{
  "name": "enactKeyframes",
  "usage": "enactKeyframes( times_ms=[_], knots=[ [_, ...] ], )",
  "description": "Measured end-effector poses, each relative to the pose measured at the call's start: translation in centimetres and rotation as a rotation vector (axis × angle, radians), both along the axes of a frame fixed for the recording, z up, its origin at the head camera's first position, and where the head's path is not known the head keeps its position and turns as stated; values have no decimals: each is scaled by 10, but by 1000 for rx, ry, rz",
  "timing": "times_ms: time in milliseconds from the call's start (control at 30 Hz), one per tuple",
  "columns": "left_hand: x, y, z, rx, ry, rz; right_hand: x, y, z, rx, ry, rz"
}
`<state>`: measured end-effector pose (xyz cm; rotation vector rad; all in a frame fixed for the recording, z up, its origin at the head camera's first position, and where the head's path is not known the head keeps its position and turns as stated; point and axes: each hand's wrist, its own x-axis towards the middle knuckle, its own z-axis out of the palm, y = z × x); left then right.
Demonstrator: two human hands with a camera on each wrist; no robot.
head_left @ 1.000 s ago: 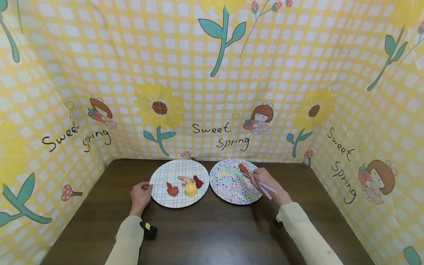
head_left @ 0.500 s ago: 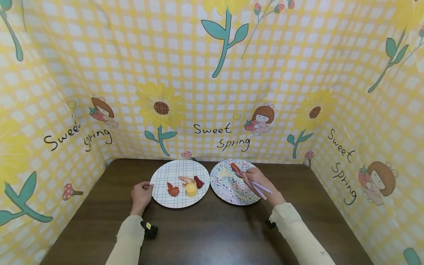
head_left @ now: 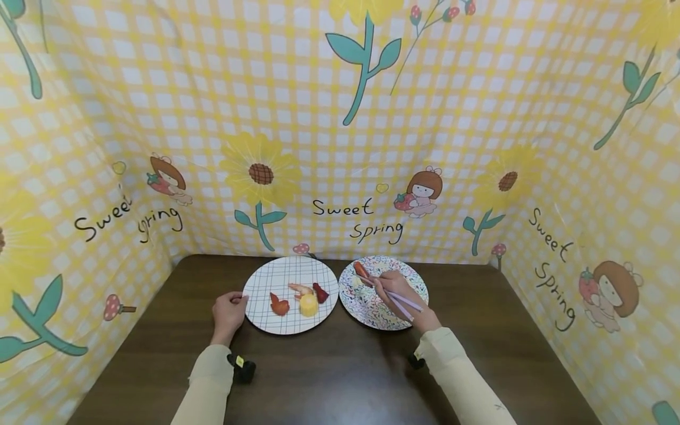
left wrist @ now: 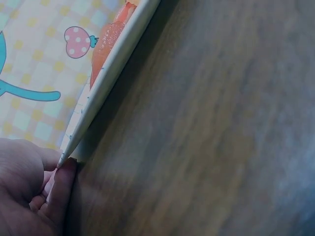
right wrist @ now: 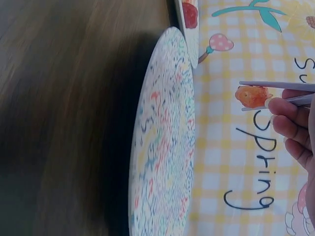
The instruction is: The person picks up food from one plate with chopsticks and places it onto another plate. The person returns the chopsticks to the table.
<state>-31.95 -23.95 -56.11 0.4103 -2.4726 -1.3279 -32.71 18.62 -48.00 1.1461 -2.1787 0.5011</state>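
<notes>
My left hand [head_left: 228,313] pinches the left rim of a white plate with a blue grid [head_left: 265,280], thumb above and a finger beneath, as the left wrist view shows. On that plate lie a brown-red wing-shaped piece [head_left: 279,304], a shrimp-like piece [head_left: 300,288], a yellow corn-like chunk [head_left: 308,304] and a dark red piece [head_left: 320,293]. Two pale purple chopsticks [head_left: 405,302] are in the grip of my right hand [head_left: 395,288]. Between their tips is an orange-red food piece [right wrist: 252,96], held above the colourfully speckled plate [head_left: 355,302].
The two plates stand side by side near the back of the dark wooden table [head_left: 319,378]. A yellow checked cloth [head_left: 340,153] with flowers and lettering rises behind and on both sides. Black wrist cameras [head_left: 244,369] sit at the cuffs.
My right hand has moved left across the speckled plate, carrying the food piece in the chopsticks toward the gridded plate. The left hand stays at its rim.
</notes>
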Motion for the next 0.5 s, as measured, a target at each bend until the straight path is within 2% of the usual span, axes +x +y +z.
enactKeyframes(
  times_ms=[100,333,400,500],
  knots=[
    [1,0,-1,5,-2,-2,-1,-7,-2,-9,-25,12],
    [2,-1,-1,8,-14,6,1,-27,0,-13,-11,69],
    [2,-1,-1,8,-14,10,2,-33,2,-28,-52,76],
    [1,-2,0,6,-12,7,6,-42,3,-42,-170,45]
  ],
)
